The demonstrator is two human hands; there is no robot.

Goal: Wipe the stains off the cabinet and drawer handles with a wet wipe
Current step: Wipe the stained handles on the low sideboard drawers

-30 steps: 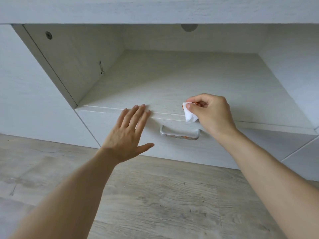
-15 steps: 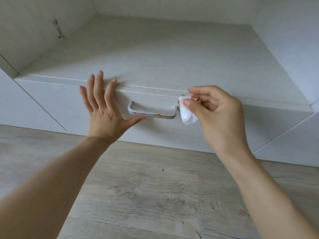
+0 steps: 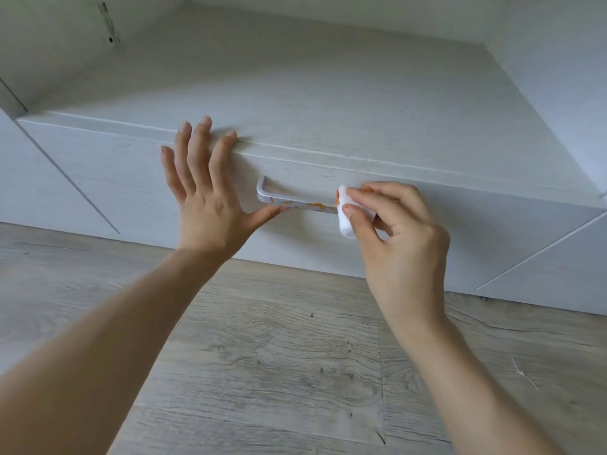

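Left hand (image 3: 203,205): flat, fingers spread, pressing drawer front (image 3: 108,172).
Right hand (image 3: 394,231): pinches wet wipe (image 3: 345,213) against orange-stained handle (image 3: 292,201).

No text, label, brand, number or sign can be read anywhere here.

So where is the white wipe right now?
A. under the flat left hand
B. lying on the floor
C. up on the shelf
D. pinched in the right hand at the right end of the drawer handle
D: the right hand pinches the wet wipe against the right end of the orange-stained drawer handle.
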